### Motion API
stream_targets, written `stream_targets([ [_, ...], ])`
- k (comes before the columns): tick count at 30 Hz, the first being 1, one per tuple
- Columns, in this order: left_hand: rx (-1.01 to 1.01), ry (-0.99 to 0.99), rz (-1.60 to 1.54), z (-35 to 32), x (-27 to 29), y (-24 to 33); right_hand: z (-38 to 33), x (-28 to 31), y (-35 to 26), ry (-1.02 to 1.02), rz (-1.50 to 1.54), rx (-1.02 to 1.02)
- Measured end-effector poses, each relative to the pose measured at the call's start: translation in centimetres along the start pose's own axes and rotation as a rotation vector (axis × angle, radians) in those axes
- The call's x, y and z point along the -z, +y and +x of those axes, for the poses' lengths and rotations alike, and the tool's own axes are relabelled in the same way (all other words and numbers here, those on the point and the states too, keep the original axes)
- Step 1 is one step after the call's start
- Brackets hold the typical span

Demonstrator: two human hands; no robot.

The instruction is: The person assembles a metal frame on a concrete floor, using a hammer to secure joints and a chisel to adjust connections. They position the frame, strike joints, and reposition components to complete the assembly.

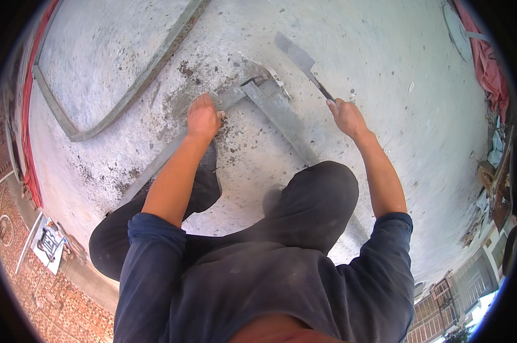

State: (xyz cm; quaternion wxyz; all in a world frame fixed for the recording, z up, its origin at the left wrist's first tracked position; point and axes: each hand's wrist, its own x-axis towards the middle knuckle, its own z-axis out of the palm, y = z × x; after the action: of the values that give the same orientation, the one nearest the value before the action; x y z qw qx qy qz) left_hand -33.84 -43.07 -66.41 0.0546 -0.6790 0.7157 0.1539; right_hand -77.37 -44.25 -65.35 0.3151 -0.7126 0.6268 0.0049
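Note:
My right hand (348, 118) is closed around the dark handle of a chopping knife (295, 52). Its long rectangular grey blade points up and to the left, above the floor and apart from the bars. My left hand (203, 116), its fingers closed, grips a grey bar (150, 173) close to the corner where that bar meets a second grey bar (281, 117). The second bar slants down to the right and passes under my right knee. At the corner lies a thin, whitish broken strip (278, 83).
Another bent grey frame (101, 128) lies at the upper left. Dark crumbs and grit (185, 71) are scattered around the corner on the pale concrete floor (430, 166). Red cloth (30, 120) runs along the left edge; a reddish cloth (490, 71) and debris (487, 174) line the right.

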Motion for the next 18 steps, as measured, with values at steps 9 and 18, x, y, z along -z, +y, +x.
stream_targets([
  [9,0.000,-0.133,-0.011,0.8,1.1,0.3,-1.0,1.4,-1.8,-0.065,0.094,-0.106],
  [18,-0.109,0.048,0.131,-1.0,-1.8,-0.9,-7.6,3.2,-2.5,-0.517,0.568,-0.447],
])
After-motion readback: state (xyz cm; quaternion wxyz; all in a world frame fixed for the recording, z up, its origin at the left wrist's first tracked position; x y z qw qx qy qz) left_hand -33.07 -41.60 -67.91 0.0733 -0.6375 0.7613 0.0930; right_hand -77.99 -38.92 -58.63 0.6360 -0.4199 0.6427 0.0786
